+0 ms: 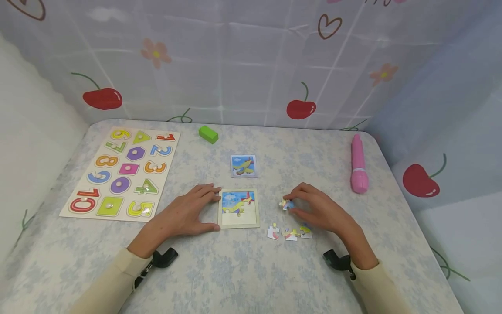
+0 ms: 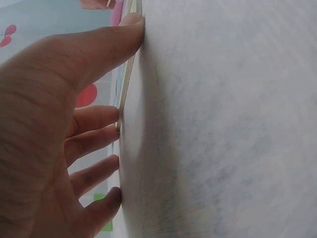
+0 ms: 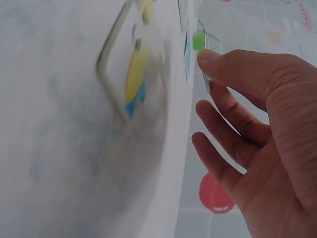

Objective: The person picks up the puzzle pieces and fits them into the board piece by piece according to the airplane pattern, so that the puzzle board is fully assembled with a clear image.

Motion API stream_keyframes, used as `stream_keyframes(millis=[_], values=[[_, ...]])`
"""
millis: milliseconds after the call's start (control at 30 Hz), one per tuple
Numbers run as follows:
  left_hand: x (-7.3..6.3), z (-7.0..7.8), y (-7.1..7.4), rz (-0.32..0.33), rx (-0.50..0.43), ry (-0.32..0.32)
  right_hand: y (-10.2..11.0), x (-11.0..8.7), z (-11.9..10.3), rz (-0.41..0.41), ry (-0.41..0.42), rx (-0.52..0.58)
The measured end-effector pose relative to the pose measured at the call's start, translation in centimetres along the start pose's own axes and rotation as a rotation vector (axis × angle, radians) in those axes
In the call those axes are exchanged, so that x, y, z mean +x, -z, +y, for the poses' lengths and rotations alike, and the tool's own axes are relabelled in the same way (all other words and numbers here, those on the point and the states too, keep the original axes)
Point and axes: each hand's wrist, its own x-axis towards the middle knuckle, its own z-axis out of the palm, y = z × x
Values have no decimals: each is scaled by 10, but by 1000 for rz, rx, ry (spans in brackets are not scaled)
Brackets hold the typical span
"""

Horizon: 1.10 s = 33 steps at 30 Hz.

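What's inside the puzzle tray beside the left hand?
The puzzle tray holds joined pieces across its far part, showing blue sky and parts of a yellow-and-red plane. Bare pale backing shows along the near part. Whatever lies beneath the joined pieces is covered.

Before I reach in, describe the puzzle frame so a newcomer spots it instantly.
On the table, right of the big number board, find the left hand. At its fingertips lies the square puzzle frame, whose airplane, unlike the one on the picture card beyond it, is incomplete.
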Motion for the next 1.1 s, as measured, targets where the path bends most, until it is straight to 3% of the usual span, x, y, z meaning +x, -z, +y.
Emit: stream_keyframes(millis=[733,1100], values=[[1,0,1,-2,4,7,-15,50,-35,-76,153,-81],[0,1,1,-8,-4,10,-27,64,-46,-137,154,-85]])
